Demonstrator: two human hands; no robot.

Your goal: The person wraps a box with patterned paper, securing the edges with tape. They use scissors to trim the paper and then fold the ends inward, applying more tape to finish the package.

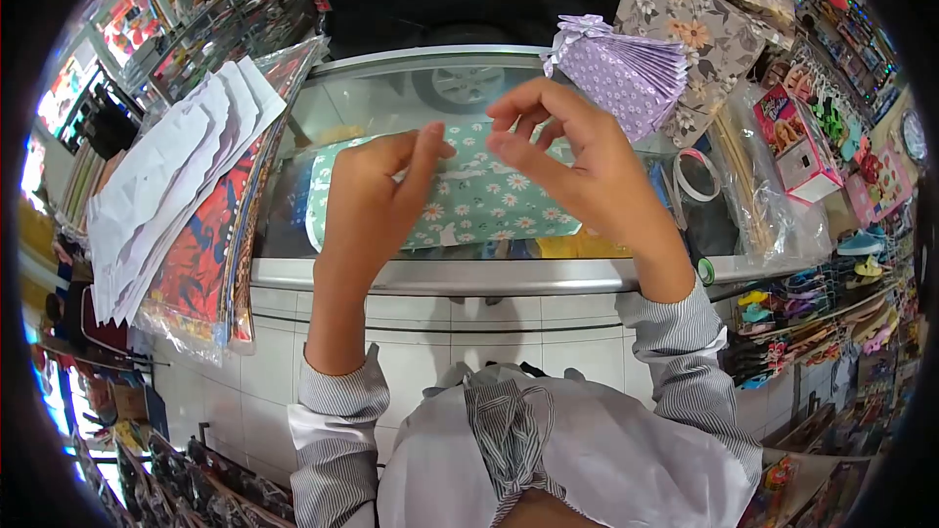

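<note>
A green daisy-patterned paper package [489,200] lies flat on the glass counter, below both hands. My left hand [381,176] is over its left part, fingers curled and thumb pressed close to them. Anything in that pinch is too small to make out. Over the package's right part hovers my right hand [582,152], its fingers bent and its thumb apart from the fingertips. I see nothing between them. Behind my right hand sits a pleated purple floral paper piece [626,73], gathered at its top left.
White paper sheets [181,176] and plastic-covered printed sheets [201,274] cover the counter's left end. At right lie a tape roll [696,176], wooden sticks [743,181] and a pink box [794,142]. A larger grey floral pleated paper [685,20] stands behind. The metal counter edge [469,277] runs in front of me.
</note>
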